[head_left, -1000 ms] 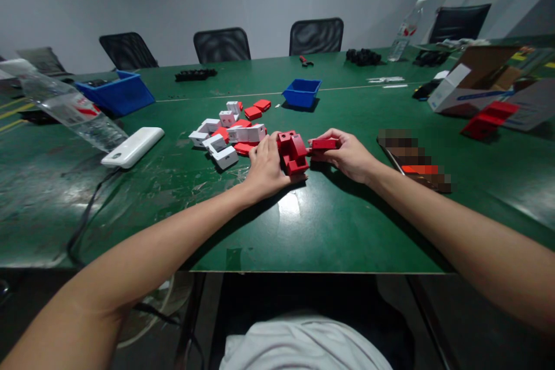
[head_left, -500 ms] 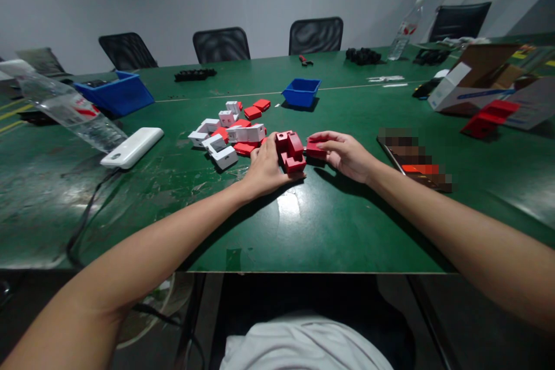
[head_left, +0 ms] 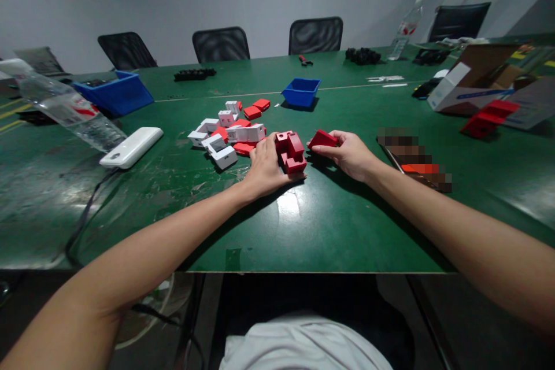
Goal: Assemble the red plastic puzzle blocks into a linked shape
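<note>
My left hand [head_left: 267, 166] is closed around a red bracket-like block [head_left: 291, 153] with a hollow middle and a small hole near its top left, at the table's centre. A short gap to the right, my right hand [head_left: 349, 155] pinches a smaller flat red piece [head_left: 322, 140] between thumb and fingers, tilted upward. The two red parts are apart. Left of my left hand lies a loose pile of white U-shaped blocks [head_left: 223, 156] and red blocks [head_left: 252, 112].
Beyond my hands stands a small blue bin [head_left: 301, 92]. On the left are a larger blue bin [head_left: 115, 95], a leaning water bottle [head_left: 69, 107] and a white power bank [head_left: 132, 147] with a cable. To the right lie a phone-like object [head_left: 414, 162], a red part [head_left: 489, 118] and a cardboard box [head_left: 459, 95].
My right hand has turned the flat red piece, so its near end tilts and a broad face shows. It has drawn slightly away from the bracket-like block. My left hand stays put.
</note>
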Demonstrator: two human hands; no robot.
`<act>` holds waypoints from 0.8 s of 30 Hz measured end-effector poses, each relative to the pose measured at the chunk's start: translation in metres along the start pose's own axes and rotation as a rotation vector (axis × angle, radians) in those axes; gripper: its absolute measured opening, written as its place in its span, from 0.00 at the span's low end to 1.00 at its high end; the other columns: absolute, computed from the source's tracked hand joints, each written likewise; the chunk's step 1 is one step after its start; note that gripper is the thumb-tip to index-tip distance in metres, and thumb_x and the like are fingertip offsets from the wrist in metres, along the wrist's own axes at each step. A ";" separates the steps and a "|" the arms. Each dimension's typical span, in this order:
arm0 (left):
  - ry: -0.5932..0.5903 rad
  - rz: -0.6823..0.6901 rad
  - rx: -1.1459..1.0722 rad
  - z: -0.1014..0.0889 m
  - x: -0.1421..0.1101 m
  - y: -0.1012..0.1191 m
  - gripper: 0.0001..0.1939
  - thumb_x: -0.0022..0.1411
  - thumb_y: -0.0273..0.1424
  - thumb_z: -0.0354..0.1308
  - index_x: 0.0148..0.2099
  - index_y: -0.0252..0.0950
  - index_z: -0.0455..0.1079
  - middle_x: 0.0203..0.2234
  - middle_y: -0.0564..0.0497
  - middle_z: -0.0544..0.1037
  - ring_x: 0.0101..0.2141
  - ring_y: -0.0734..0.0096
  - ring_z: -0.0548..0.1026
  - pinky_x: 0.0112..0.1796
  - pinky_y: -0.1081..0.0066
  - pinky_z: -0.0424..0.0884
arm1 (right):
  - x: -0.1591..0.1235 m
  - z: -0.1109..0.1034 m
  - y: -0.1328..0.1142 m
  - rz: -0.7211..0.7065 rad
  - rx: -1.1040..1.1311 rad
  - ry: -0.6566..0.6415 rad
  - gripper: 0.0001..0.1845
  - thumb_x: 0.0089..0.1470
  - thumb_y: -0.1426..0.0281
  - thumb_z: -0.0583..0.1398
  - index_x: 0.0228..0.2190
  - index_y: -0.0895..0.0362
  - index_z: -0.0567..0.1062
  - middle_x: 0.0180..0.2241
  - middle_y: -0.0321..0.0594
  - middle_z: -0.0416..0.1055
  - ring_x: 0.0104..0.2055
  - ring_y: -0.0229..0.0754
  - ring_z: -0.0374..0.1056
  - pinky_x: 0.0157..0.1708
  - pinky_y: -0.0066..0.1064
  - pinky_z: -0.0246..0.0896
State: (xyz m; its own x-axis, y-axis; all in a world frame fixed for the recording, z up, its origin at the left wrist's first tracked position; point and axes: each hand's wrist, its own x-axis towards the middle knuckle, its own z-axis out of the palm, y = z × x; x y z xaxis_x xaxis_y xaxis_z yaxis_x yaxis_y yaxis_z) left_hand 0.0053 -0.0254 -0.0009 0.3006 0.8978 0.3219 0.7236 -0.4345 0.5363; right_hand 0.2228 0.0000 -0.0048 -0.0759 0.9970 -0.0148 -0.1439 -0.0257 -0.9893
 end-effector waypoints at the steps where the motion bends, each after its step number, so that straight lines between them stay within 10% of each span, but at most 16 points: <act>1: 0.003 -0.005 0.008 0.000 0.000 0.000 0.53 0.42 0.48 0.74 0.64 0.37 0.52 0.60 0.35 0.65 0.59 0.40 0.63 0.57 0.42 0.59 | 0.000 0.000 0.000 -0.005 -0.010 0.007 0.27 0.27 0.68 0.79 0.29 0.56 0.72 0.30 0.37 0.77 0.33 0.41 0.75 0.40 0.36 0.73; 24: 0.005 0.084 -0.294 0.004 0.003 -0.004 0.49 0.42 0.36 0.74 0.60 0.38 0.49 0.54 0.38 0.68 0.55 0.48 0.71 0.54 0.49 0.71 | -0.005 0.005 -0.004 -0.087 -0.036 -0.061 0.20 0.31 0.75 0.71 0.26 0.56 0.67 0.36 0.39 0.81 0.34 0.40 0.75 0.38 0.34 0.70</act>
State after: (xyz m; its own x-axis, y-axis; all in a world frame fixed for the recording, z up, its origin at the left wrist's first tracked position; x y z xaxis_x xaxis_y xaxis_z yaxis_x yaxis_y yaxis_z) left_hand 0.0055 -0.0205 -0.0055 0.3482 0.8580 0.3776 0.4850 -0.5096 0.7107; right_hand 0.2186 -0.0052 0.0004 -0.1249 0.9890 0.0791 -0.1166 0.0646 -0.9911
